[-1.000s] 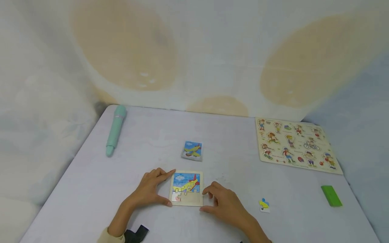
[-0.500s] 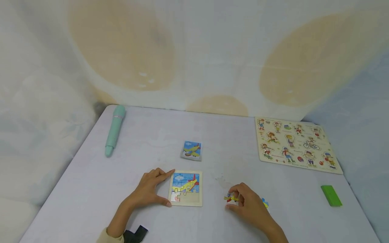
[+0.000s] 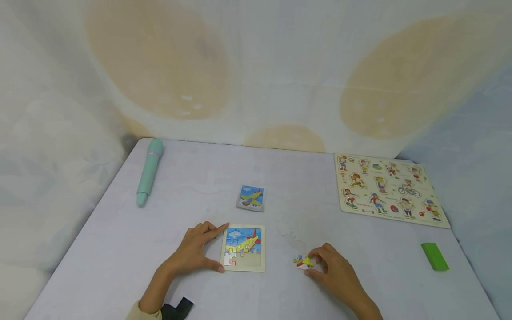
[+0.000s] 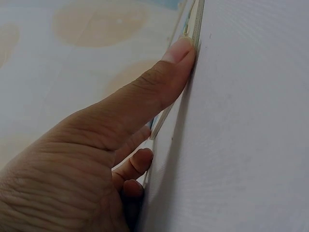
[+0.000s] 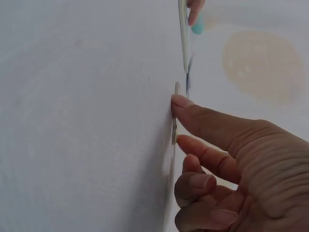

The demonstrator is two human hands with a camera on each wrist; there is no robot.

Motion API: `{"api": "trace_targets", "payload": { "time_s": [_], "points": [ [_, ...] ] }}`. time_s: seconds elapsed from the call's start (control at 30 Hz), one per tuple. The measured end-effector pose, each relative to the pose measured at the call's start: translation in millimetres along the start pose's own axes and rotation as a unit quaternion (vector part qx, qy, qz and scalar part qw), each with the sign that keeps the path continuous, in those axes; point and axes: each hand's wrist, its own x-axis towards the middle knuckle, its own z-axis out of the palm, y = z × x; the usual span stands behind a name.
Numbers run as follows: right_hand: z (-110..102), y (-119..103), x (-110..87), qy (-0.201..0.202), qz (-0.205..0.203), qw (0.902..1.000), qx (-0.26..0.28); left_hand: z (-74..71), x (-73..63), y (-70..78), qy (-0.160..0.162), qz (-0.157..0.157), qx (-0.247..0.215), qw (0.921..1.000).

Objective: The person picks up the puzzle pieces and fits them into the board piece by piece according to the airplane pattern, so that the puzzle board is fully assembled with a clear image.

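Note:
A framed jigsaw puzzle (image 3: pixel 262 249) with an aeroplane picture lies flat, the bare wood of its tray showing at lower right. My left hand (image 3: pixel 194 251) spans its left side, index fingertip at the top corner and straight thumb at the bottom one. In the left wrist view that thumb (image 4: pixel 145 89) presses the board's edge. To the right of the tray, my right hand (image 3: pixel 338 273) pinches a yellow, red and white puzzle piece (image 3: pixel 305 263) between thumb and index finger, close over the table. The right wrist view shows this piece (image 5: pixel 175 133) edge-on.
Behind the tray lies a small aeroplane picture card (image 3: pixel 251 198). A wooden board with children figures (image 3: pixel 390 191) sits at back right, a green block (image 3: pixel 435 256) at right. A mint microphone (image 3: pixel 150 172) lies at far left. A black object (image 3: pixel 178 309) shows by my left sleeve.
My right hand has left the tray's right edge, moved right and pinched a puzzle piece. The loose yellow and blue piece no longer shows beyond that hand. My left hand stays at the tray.

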Motion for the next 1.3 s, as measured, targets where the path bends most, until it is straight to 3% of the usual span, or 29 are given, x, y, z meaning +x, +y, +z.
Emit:
{"api": "trace_targets", "payload": {
  "time_s": [0.4,0.67,1.03,1.3],
  "points": [
    [6.8,7.5,-5.6,0.054,-0.075,0.9956,-0.018,-0.1,-0.1,-0.1,0.000,0.001,-0.003,1.0000],
    [10.0,15.7,-4.3,0.132,-0.172,0.9762,-0.016,1.4,0.2,0.8,-0.002,-0.008,0.002,1.0000],
    [12.3,9.3,0.4,0.120,-0.211,0.9692,0.044,1.8,-0.5,0.7,0.001,-0.014,0.005,0.9999],
    [18.0,-8.1,4.1,0.092,-0.199,0.9745,0.050,1.4,-0.2,1.4,-0.002,-0.016,0.000,0.9999]
  ]
}}
